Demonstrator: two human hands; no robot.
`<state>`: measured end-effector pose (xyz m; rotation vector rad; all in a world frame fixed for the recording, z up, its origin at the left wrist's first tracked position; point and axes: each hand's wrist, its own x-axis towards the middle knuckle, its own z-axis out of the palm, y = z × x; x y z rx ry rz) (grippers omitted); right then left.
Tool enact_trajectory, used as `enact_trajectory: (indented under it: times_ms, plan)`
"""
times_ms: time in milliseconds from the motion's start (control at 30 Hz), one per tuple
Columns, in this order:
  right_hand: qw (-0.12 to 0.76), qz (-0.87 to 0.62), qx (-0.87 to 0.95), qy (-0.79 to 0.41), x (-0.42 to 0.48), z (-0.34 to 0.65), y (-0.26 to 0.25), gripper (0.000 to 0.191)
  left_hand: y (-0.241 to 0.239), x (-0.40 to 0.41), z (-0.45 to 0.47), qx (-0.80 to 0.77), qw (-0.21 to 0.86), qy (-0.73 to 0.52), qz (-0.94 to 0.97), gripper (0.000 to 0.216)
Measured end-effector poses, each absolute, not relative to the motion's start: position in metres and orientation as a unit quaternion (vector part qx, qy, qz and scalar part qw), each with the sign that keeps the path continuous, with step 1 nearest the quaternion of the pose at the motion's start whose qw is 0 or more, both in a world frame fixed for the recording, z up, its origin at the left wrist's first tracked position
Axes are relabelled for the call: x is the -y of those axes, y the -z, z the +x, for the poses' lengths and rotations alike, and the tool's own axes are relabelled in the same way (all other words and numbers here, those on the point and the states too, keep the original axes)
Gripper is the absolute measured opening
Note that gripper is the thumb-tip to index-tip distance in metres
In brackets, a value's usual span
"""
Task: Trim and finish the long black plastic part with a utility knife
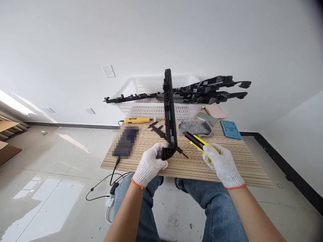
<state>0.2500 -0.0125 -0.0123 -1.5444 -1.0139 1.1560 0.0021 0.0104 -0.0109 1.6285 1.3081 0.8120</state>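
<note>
My left hand (152, 162), in a white knit glove, is closed around the lower bent end of a long black plastic trim piece (169, 114). The piece stands upright, its ribbed side towards me, in front of the basket. My right hand (222, 163), gloved the same way, grips a yellow and black utility knife (200, 143). The knife's tip points up and left towards the trim piece, apart from it. Behind the trim piece, a black caliper (158, 130) lies on the table, partly covered.
A white plastic basket (141, 111) at the back holds several black trim pieces (214, 89) jutting past its rim. On the wooden table (227, 168) lie a yellow corded tool (137, 120), a grey cloth (194, 127), a blue plate (230, 129) and a blurred dark device (126, 142) with a cable.
</note>
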Motion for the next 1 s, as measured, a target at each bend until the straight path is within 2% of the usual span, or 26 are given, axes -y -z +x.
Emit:
enact_trajectory:
  times_ms: [133, 233, 333, 467, 600, 733, 833, 1000]
  plan:
    - [0.382, -0.609, 0.462, -0.519, 0.017, 0.255, 0.013, 0.039, 0.010, 0.002, 0.004, -0.527, 0.436, -0.373, 0.627, 0.045]
    - [0.432, -0.626, 0.438, -0.480, 0.017, 0.255, 0.013, 0.041, 0.007, 0.005, 0.006, -0.533, 0.442, -0.373, 0.617, 0.045]
    - [0.405, -0.618, 0.456, -0.496, 0.016, 0.253, 0.013, 0.039, 0.006, 0.006, 0.008, -0.534, 0.457, -0.380, 0.601, 0.044]
    - [0.447, -0.636, 0.420, -0.468, 0.017, 0.251, 0.011, 0.040, 0.010, 0.007, 0.010, -0.516, 0.451, -0.412, 0.600, 0.042]
    - [0.377, -0.612, 0.454, -0.526, 0.025, 0.246, 0.009, 0.038, 0.013, 0.007, 0.011, -0.525, 0.436, -0.408, 0.607, 0.045]
    - [0.448, -0.636, 0.405, -0.481, 0.028, 0.240, 0.008, 0.036, 0.013, 0.006, 0.012, -0.552, 0.418, -0.389, 0.608, 0.044]
    - [0.405, -0.624, 0.429, -0.512, 0.028, 0.239, 0.008, 0.036, 0.014, 0.005, 0.011, -0.555, 0.404, -0.384, 0.617, 0.046]
    - [0.402, -0.621, 0.452, -0.499, 0.026, 0.242, 0.010, 0.043, 0.017, 0.004, 0.007, -0.547, 0.410, -0.385, 0.620, 0.049]
